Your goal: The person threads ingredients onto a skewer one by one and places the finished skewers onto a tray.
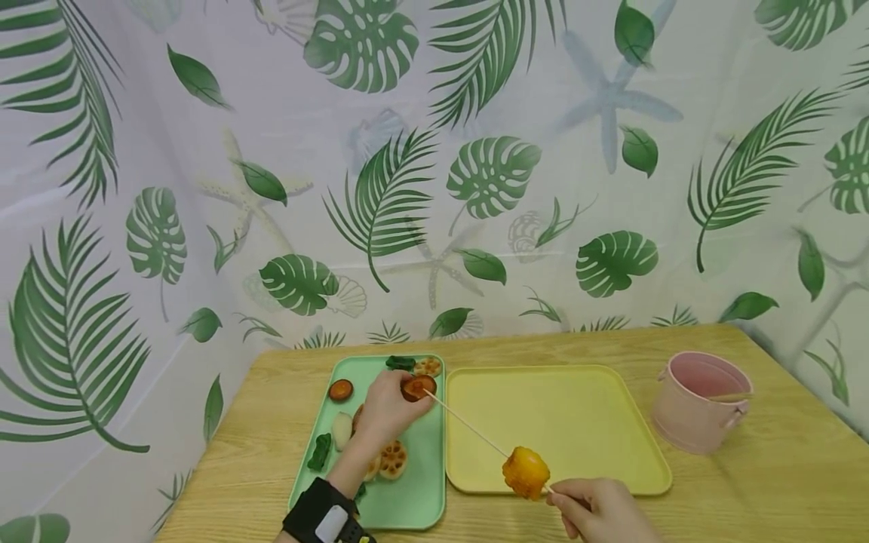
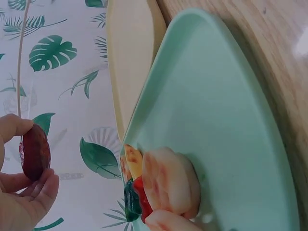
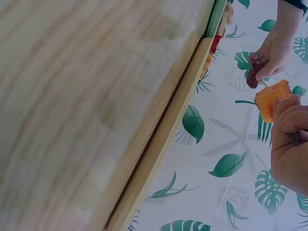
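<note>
My left hand (image 1: 390, 403) pinches a round reddish-brown toy food slice (image 1: 419, 386) by its edge, over the far right part of the green tray (image 1: 426, 494). In the left wrist view, the slice (image 2: 36, 153) sits between thumb and fingers. My right hand (image 1: 600, 511) grips the near end of a thin wooden skewer (image 1: 471, 427). A golden-orange fried-looking chunk (image 1: 526, 473) is threaded on the skewer, just above the right fingers. The skewer's far tip meets the slice's face; whether it has gone in, I cannot tell.
Lotus root slices (image 1: 393, 460), green pieces (image 1: 320, 452), a pale piece (image 1: 342, 431) and another brown slice (image 1: 341, 390) lie on the green tray. A yellow tray (image 1: 557, 407) adjoins it. At the right stands a pink bucket (image 1: 692, 422) with a stick inside.
</note>
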A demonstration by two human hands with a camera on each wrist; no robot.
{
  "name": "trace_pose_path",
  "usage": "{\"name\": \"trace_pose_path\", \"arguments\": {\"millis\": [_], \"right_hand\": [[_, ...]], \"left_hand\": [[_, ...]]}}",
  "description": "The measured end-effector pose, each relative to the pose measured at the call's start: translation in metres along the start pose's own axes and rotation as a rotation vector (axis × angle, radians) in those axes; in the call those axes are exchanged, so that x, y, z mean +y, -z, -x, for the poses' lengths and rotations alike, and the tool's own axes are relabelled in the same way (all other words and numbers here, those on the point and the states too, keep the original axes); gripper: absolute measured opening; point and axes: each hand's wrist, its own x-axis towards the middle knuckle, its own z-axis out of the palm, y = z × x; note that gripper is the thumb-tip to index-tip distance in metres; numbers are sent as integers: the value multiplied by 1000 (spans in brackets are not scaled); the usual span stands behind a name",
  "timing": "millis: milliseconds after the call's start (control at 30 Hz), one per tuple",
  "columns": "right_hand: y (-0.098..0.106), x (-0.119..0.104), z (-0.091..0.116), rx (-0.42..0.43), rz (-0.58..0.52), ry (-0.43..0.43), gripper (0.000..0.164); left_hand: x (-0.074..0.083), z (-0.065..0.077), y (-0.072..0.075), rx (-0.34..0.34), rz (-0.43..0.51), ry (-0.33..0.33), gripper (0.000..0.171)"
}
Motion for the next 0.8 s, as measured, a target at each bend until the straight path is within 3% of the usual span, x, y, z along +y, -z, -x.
{"name": "trace_pose_path", "arguments": {"millis": [367,800], "right_hand": [[5,-8,0,19,30,-4,17],[9,-12,1,-13,17,17,18]], "left_hand": [[7,4,-11,111,-56,-30,43],[7,8,-16,223,-223,-174,41]]}}
